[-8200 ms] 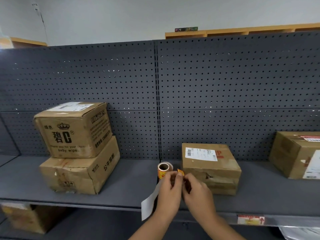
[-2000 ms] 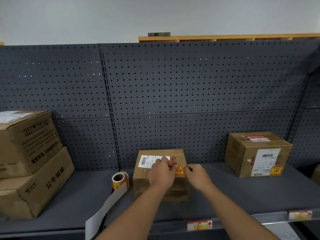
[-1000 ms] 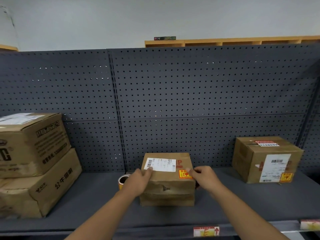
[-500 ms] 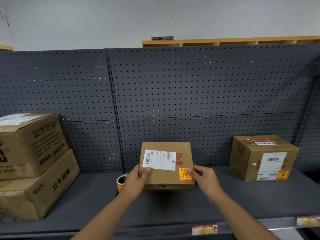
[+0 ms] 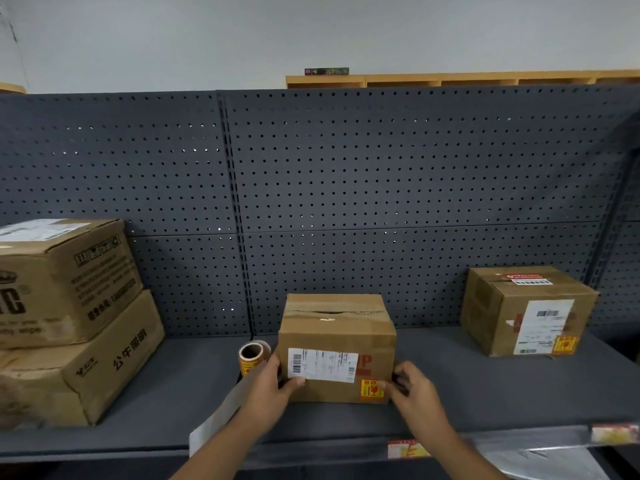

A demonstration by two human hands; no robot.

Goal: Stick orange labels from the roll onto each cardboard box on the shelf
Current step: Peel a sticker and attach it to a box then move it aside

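Head view of a dark grey shelf (image 5: 485, 382) backed by perforated panels (image 5: 381, 174). Your left hand (image 5: 268, 386) grasps the lower left corner of the middle box (image 5: 337, 327), thumb on the front face below the white shipping label (image 5: 322, 364), the fingers hidden round the left side. Your right hand (image 5: 414, 384) grasps the lower right corner of the same box, thumb tip touching the orange label (image 5: 370, 389) stuck at the bottom right of the front face, the other fingers curled round the right side. The box stands on the shelf with its taped seam uppermost and its front face towards you. The roll (image 5: 252, 356) stands on edge just left of the box, partly behind your left hand; a strip of bare backing paper (image 5: 218, 420) trails from it over the front edge of the shelf beside your left forearm. The right box (image 5: 519, 306) sits well apart, near the right end of the shelf, carrying its own orange label (image 5: 564, 344) at the lower right of its front face, beside a white shipping label. Two stacked boxes (image 5: 69, 320) occupy the left end; no orange label can be made out on the faces that show. Two price tags (image 5: 405, 448) are fixed to the front rail of the shelf
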